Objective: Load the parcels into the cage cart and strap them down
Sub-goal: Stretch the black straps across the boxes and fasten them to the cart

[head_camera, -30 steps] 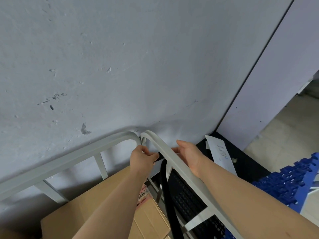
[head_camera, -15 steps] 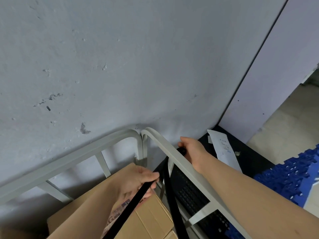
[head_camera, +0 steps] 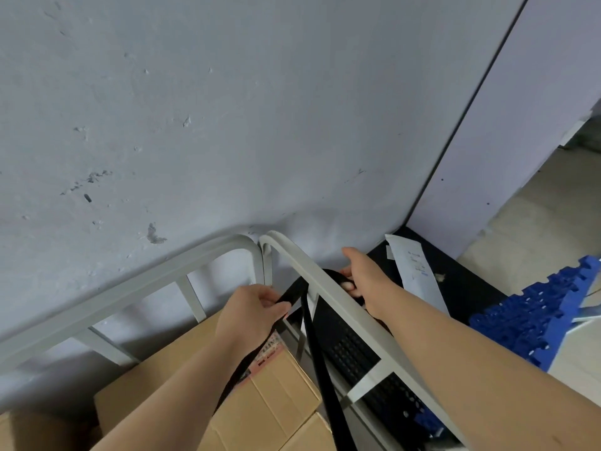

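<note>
The grey cage cart stands against the wall, and I look down into its far right corner. Brown cardboard parcels lie stacked inside it. A black strap is looped over the cart's right top rail near the corner. My left hand is inside the cart, pinching one run of the strap just below the rail. My right hand is outside the rail, closed on the strap where it passes over the bar. A second run of the strap hangs down toward the bottom edge.
A plastered wall rises directly behind the cart. A black plastic crate sits outside the right rail, with a white paper sheet beyond it. A blue plastic pallet lies on the floor at the right.
My left hand dropped from the rail corner pulling the strap down, then rose back toward the rail with it. My right hand stayed outside the rail on the strap.
</note>
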{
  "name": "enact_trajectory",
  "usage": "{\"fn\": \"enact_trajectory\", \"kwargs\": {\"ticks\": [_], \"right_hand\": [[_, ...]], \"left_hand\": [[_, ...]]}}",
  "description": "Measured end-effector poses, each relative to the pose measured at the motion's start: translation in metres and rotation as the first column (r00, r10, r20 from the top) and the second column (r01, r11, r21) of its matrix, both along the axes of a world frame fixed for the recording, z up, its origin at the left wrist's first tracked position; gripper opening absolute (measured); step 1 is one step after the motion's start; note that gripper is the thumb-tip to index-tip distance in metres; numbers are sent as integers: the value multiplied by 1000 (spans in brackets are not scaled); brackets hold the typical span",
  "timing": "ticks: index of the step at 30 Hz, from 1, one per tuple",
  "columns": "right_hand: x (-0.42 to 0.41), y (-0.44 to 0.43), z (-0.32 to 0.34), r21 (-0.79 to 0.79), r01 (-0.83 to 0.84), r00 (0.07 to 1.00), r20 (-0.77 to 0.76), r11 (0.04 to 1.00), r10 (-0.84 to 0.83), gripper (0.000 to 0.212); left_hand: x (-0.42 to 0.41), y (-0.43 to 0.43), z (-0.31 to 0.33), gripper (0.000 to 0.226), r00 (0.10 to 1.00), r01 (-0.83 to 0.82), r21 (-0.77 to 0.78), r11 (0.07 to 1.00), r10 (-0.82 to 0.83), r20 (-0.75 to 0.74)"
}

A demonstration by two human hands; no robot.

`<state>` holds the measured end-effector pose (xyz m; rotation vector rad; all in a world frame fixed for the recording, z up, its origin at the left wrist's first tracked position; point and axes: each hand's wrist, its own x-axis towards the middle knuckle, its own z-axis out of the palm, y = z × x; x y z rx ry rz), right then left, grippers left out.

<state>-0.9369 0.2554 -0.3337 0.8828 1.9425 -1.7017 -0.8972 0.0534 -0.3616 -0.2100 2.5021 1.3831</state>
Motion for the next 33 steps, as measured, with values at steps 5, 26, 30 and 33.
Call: {"fn": "enact_trajectory", "kwargs": {"ticks": [5,26,30,33], "right_hand": [[11,4,8,-14,24,1000,4,1000,-24,53],[32,-6,-2,-6,123,966,-230,992,-121,56],[30,-2,-4,-120,213,953,-195,970,-233,57],[33,6,-5,-179,325,919,-174,929,-355,53]], "left_hand": [[62,3,30,11,963,-45,-187,981,-7,-269],[62,25,7,19,980,-148,134,980,127,152],[57,35,-7,13,995,-39,-51,998,44,93],[57,36,-12,35,991,74,-99,992,-62,116]]}}
